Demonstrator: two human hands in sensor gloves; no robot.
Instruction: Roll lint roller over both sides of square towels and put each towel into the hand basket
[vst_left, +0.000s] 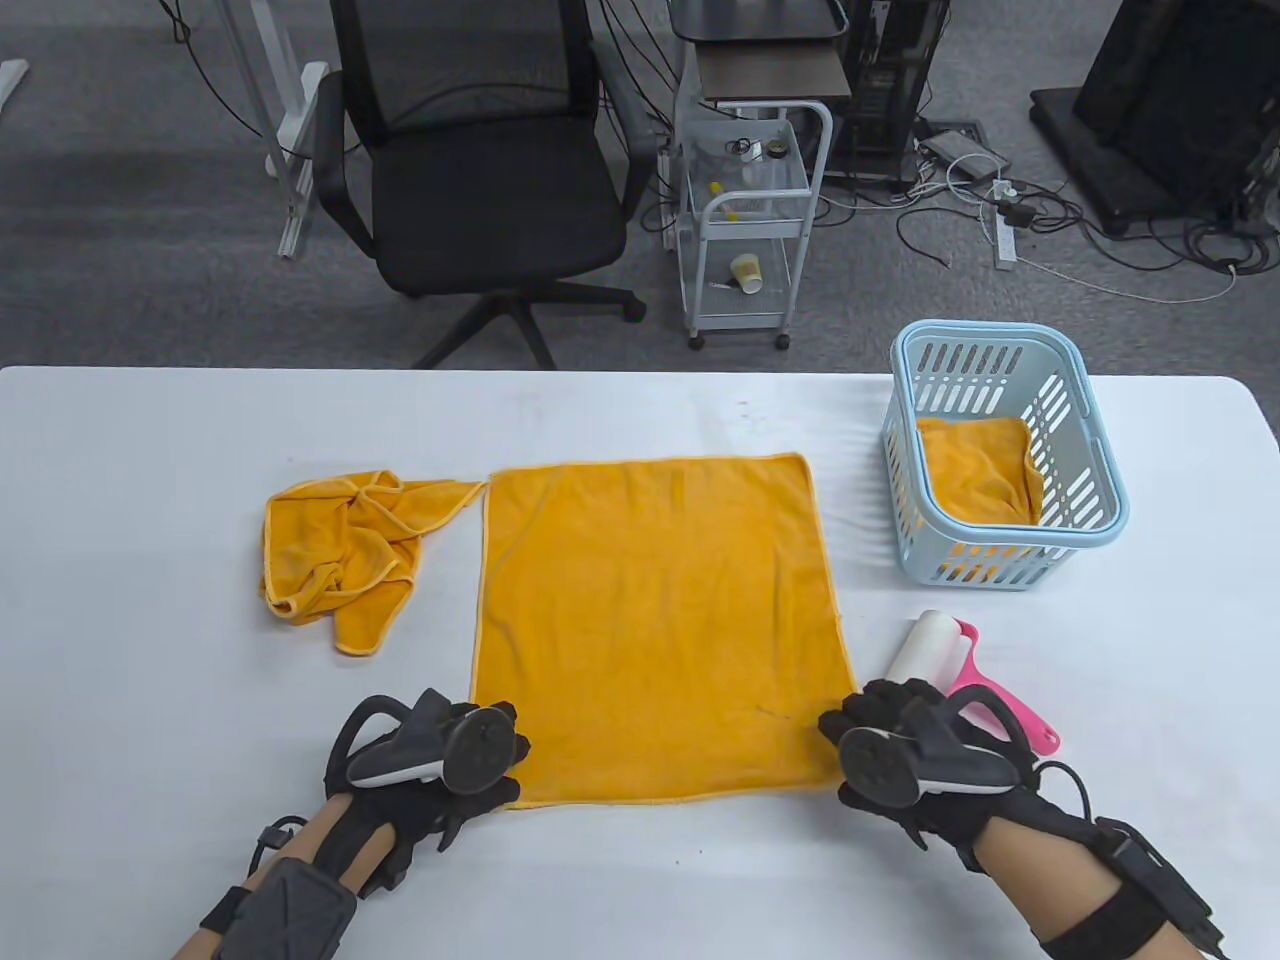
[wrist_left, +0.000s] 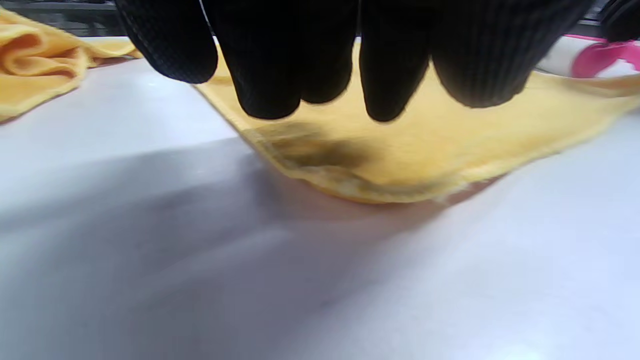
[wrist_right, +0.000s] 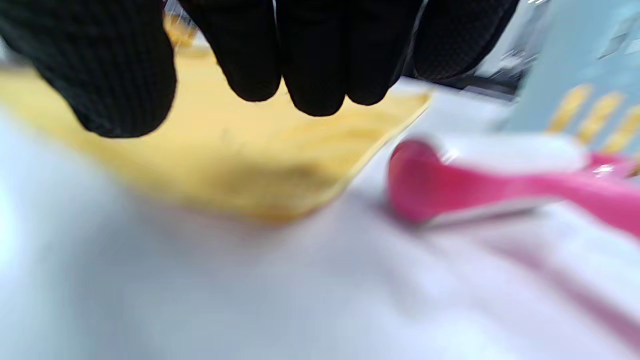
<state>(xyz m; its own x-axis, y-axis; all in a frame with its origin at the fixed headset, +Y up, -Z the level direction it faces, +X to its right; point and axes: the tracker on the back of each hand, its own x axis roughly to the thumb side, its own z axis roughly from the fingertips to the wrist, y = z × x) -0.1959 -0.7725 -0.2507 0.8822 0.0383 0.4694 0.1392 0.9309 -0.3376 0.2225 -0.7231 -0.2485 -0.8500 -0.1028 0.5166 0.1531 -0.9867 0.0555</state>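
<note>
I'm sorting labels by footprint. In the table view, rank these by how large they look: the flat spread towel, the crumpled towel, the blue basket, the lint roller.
Largest to smallest:
1. Flat spread towel
2. Blue basket and crumpled towel: too similar to rank
3. Lint roller, clearly smallest, partly hidden by the right hand

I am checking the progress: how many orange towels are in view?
3. One towel lies spread flat mid-table, one lies crumpled to its left, and one is in the basket. More could be hidden beneath that one.
</note>
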